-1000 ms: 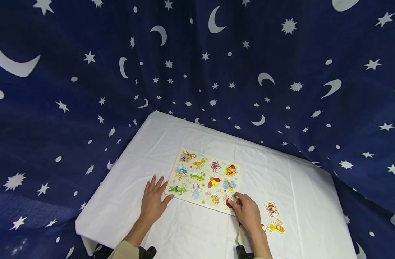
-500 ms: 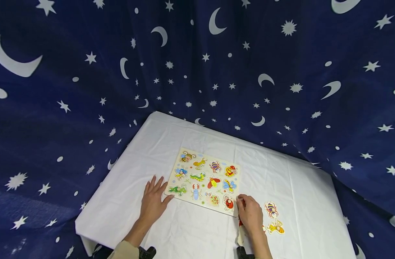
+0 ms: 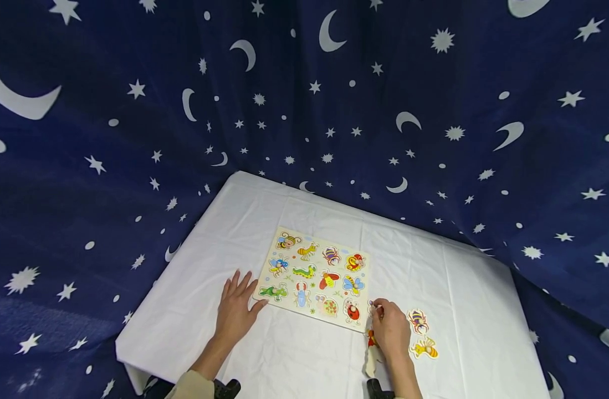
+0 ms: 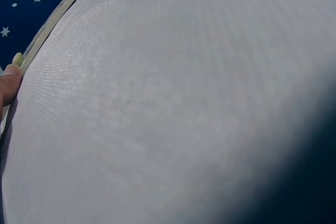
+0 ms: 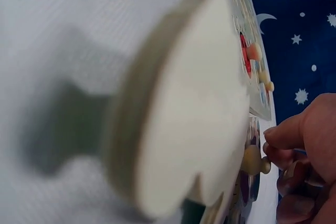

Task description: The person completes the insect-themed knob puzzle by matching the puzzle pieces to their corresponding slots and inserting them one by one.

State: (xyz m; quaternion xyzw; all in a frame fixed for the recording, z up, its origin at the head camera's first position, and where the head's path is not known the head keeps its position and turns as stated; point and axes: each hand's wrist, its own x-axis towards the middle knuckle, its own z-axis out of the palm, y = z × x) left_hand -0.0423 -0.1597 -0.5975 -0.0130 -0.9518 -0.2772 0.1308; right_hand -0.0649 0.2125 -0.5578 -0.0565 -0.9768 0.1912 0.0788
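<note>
A wooden peg puzzle board with printed insects lies on the white table. Its ladybug piece sits at the near right corner. My left hand rests flat with fingers spread, thumb at the board's near left corner; in the left wrist view only the thumb shows by the edge. My right hand is just right of the board, fingers curled and thumb near the index fingertip. Beside them, in the right wrist view, a piece with a round wooden knob lies on the cloth. Whether they pinch anything is unclear.
Right of my right hand lie a spider piece and a yellow striped insect piece. A cream-coloured piece tilts below my right wrist, large and blurred in the right wrist view. A starry blue curtain hangs behind the table.
My right hand has left the ladybug piece on the board and moved a little right, off the board's edge. The left hand has stayed in place.
</note>
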